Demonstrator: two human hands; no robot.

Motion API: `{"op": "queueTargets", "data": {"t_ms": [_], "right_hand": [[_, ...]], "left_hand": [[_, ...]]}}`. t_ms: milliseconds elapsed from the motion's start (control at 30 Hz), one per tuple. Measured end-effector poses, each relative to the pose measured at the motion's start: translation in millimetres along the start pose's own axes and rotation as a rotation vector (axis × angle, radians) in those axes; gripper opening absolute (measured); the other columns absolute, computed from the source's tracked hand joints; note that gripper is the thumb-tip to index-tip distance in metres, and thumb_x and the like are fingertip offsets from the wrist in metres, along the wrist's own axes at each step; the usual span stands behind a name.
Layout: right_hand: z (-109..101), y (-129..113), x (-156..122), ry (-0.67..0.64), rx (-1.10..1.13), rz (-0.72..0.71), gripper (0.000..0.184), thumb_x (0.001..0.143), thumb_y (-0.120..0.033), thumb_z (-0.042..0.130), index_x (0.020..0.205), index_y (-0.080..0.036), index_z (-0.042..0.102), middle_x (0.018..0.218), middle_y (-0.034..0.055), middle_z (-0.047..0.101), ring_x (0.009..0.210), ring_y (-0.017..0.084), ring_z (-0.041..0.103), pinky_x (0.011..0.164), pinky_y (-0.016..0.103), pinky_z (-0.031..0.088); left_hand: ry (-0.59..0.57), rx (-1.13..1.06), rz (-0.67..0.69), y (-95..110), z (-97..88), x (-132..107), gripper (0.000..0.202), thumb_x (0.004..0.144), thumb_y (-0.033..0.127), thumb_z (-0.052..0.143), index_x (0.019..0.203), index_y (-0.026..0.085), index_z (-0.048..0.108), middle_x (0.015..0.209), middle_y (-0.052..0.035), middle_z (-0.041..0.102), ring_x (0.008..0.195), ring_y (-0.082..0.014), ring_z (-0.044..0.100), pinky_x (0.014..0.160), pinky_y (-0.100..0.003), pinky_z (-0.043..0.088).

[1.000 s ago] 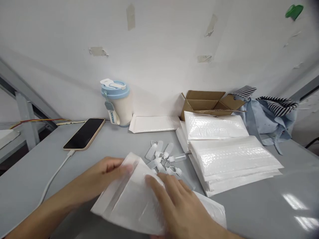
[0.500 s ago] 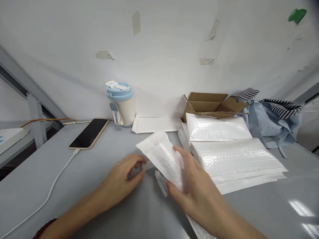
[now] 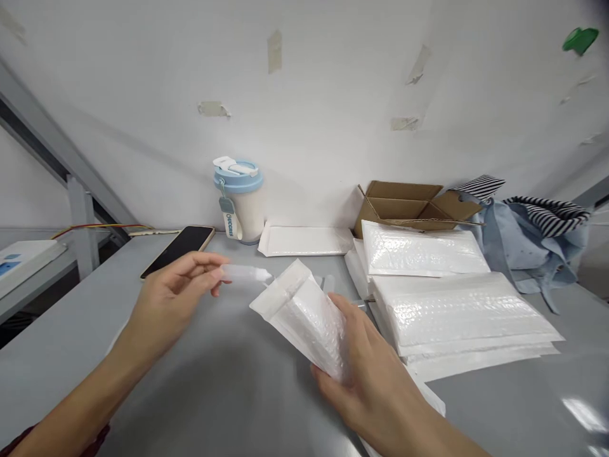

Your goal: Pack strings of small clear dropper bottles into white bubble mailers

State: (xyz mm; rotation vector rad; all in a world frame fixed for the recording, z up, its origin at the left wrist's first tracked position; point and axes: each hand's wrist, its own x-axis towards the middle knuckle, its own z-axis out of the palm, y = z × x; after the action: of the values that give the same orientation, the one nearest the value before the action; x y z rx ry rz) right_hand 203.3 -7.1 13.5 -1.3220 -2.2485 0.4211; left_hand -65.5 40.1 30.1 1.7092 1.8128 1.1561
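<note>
My left hand point(image 3: 183, 289) pinches a small translucent dropper bottle point(image 3: 243, 273) by its base. The bottle lies nearly level, its narrow tip pointing right toward the mailer. My right hand point(image 3: 368, 371) is wrapped around a white bubble mailer point(image 3: 307, 317), held tilted above the table with its flap end up and to the left. The bottle's tip is close to the mailer's flap end; whether they touch I cannot tell. Partly hidden behind the mailer are clear plastic pieces point(image 3: 328, 283), too covered to name.
Stacked bubble mailers point(image 3: 461, 311) lie on the right. An open cardboard box point(image 3: 404, 206) and a blue cloth bag point(image 3: 523, 235) sit behind them. Against the wall stand a lidded cup point(image 3: 247, 212) and a flat white mailer point(image 3: 309, 241); a phone point(image 3: 178, 249) lies left on the grey table point(image 3: 228, 393).
My left hand has moved up and to the left and now has the dropper bottle between its fingers. The bubble mailer stays in my right hand, slightly lower. The view has shifted a little.
</note>
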Motion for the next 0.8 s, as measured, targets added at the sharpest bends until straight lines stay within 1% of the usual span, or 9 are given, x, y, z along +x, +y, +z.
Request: {"op": "queueTargets", "data": {"t_ms": [100, 233, 300, 367, 433, 533, 600, 700, 800], "right_hand": [[5, -2, -1, 0.006, -0.001, -0.041, 0.069, 0.075, -0.019, 0.051, 0.136, -0.017, 0.019, 0.124, 0.0161, 0.053, 0.110, 0.029, 0.055, 0.085, 0.047, 0.053], [10, -2, -2, -0.005, 0.026, -0.032, 0.069, 0.076, -0.017, 0.049, 0.137, -0.018, 0.016, 0.125, 0.0161, 0.053, 0.110, 0.029, 0.056, 0.085, 0.046, 0.053], [10, -1, -1, -0.021, 0.062, 0.014, 0.069, 0.076, -0.018, 0.049, 0.136, -0.019, 0.017, 0.120, 0.0151, 0.056, 0.107, 0.028, 0.057, 0.081, 0.045, 0.054], [8, 0, 1, -0.031, 0.096, 0.053, 0.068, 0.075, -0.018, 0.050, 0.135, -0.020, 0.018, 0.116, 0.0133, 0.058, 0.104, 0.028, 0.058, 0.076, 0.043, 0.055], [6, -1, 1, -0.034, 0.113, 0.061, 0.068, 0.075, -0.017, 0.050, 0.135, -0.022, 0.019, 0.115, 0.0118, 0.058, 0.103, 0.028, 0.059, 0.075, 0.042, 0.055], [4, -4, 1, -0.037, 0.125, 0.022, 0.068, 0.075, -0.015, 0.050, 0.135, -0.023, 0.018, 0.115, 0.0103, 0.058, 0.102, 0.026, 0.059, 0.076, 0.041, 0.054], [4, -6, 0, -0.035, 0.129, -0.014, 0.070, 0.075, -0.014, 0.050, 0.135, -0.026, 0.017, 0.120, 0.0092, 0.056, 0.102, 0.025, 0.058, 0.079, 0.041, 0.053], [5, -8, -1, -0.028, 0.139, -0.036, 0.072, 0.075, -0.013, 0.051, 0.136, -0.029, 0.015, 0.127, 0.0080, 0.052, 0.106, 0.024, 0.056, 0.083, 0.041, 0.051], [5, -9, -2, -0.039, 0.169, -0.014, 0.072, 0.075, -0.013, 0.052, 0.135, -0.028, 0.015, 0.126, 0.0080, 0.053, 0.108, 0.024, 0.055, 0.085, 0.042, 0.050]], "left_hand": [[-0.062, -0.002, 0.036, 6, 7.5, -7, 0.020, 0.083, 0.042, 0.057, 0.093, 0.028, 0.067, 0.079, 0.0015, 0.066, 0.072, -0.0183, 0.061, 0.060, -0.025, 0.049], [-0.257, -0.078, 0.426, 7, 18.3, -16, 0.024, 0.085, 0.027, 0.060, 0.108, 0.031, 0.068, 0.098, 0.0011, 0.070, 0.097, -0.0195, 0.060, 0.083, -0.029, 0.051], [-0.324, -0.079, 0.497, 6, 21.3, -20, 0.030, 0.087, 0.024, 0.058, 0.115, 0.035, 0.065, 0.102, 0.0014, 0.070, 0.104, -0.0192, 0.059, 0.086, -0.029, 0.051], [-0.309, -0.047, 0.390, 6, 22.7, -21, 0.029, 0.088, 0.030, 0.057, 0.115, 0.035, 0.065, 0.109, 0.0011, 0.068, 0.104, -0.0199, 0.060, 0.085, -0.030, 0.052], [-0.254, -0.026, 0.207, 7, 23.1, -20, 0.028, 0.085, 0.039, 0.059, 0.112, 0.034, 0.067, 0.111, 0.0005, 0.068, 0.103, -0.0218, 0.062, 0.086, -0.032, 0.052], [-0.201, -0.066, -0.045, 9, 23.4, -16, 0.034, 0.081, 0.049, 0.060, 0.108, 0.030, 0.068, 0.107, -0.0001, 0.071, 0.101, -0.0231, 0.064, 0.087, -0.031, 0.051], [-0.198, -0.096, -0.134, 10, 24.1, -13, 0.037, 0.080, 0.052, 0.059, 0.105, 0.027, 0.069, 0.100, -0.0010, 0.072, 0.096, -0.0228, 0.065, 0.083, -0.029, 0.052], [-0.150, -0.086, -0.129, 12, 27.5, -13, 0.032, 0.081, 0.050, 0.058, 0.093, 0.023, 0.071, 0.086, -0.0016, 0.072, 0.085, -0.0217, 0.065, 0.073, -0.027, 0.052], [-0.113, -0.062, 0.161, 13, 32.2, -21, 0.027, 0.085, 0.044, 0.055, 0.077, 0.024, 0.072, 0.087, -0.0016, 0.070, 0.086, -0.0210, 0.061, 0.073, -0.029, 0.049]]}}
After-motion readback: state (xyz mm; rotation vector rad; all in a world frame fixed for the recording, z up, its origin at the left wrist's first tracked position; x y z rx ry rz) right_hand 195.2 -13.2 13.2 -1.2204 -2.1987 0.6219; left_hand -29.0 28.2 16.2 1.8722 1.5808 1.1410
